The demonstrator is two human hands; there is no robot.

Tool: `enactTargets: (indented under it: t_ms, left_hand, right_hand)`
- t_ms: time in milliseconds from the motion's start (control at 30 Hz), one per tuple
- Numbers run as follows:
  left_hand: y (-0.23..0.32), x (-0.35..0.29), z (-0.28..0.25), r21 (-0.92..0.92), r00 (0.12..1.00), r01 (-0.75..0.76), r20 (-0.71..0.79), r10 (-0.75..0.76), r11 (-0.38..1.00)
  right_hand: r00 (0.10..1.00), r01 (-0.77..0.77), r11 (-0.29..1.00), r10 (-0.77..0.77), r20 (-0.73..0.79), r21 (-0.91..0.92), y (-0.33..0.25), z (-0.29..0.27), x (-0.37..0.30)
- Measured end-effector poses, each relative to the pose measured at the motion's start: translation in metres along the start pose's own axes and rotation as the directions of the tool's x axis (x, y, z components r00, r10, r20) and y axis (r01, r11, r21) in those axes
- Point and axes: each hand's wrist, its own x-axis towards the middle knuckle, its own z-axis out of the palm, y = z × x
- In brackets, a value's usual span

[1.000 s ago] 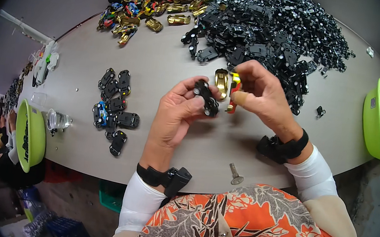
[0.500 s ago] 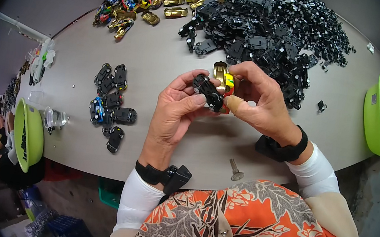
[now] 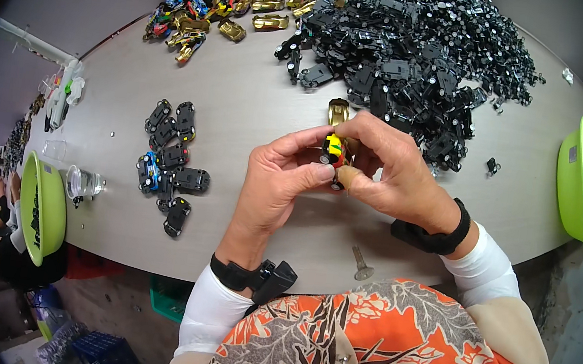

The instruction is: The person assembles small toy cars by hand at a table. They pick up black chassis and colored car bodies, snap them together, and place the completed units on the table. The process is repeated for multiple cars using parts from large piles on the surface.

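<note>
Item in hand: one small toy car point(image 3: 334, 151), yellow and red with black wheels, held above the grey table point(image 3: 243, 102) just in front of your chest. Your left hand point(image 3: 278, 180) pinches it from the left with thumb and forefinger closed on its side. Your right hand point(image 3: 392, 173) curls over it from the right, fingers closed on the body and thumb underneath.

Directly behind the hands: one gold toy car body point(image 3: 338, 111), lying on the table, apart from your fingers.

Far side, right: a large heap of black chassis parts point(image 3: 425, 60) with wheels.

Far side, left: a smaller pile of coloured and gold car bodies point(image 3: 219, 3).

Left of your hands: a small group of assembled cars point(image 3: 169, 158), undersides up.

Near edge: a metal pin tool point(image 3: 360, 263), lying flat.

Table ends: a green basin at your left point(image 3: 45, 205) and a green basin at your right point(image 3: 580, 183). A clear plastic cup point(image 3: 81, 182) lies beside the left one.
</note>
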Motion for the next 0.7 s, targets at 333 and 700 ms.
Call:
enactTargets:
  t_ms: [333,700]
  left_hand:
    - [-0.006,0.0,-0.002,0.087,0.995,-0.102,0.031,0.1,0.991]
    - [-0.012,-0.003,0.003,0.257,0.995,-0.091,0.053,0.08,0.962]
  right_hand:
    - [0.995,0.018,0.999,-0.022,0.098,0.036,0.004,-0.005,0.0]
    - [0.997,0.003,1.0,-0.003,-0.074,0.002,0.006,-0.001,-0.003]
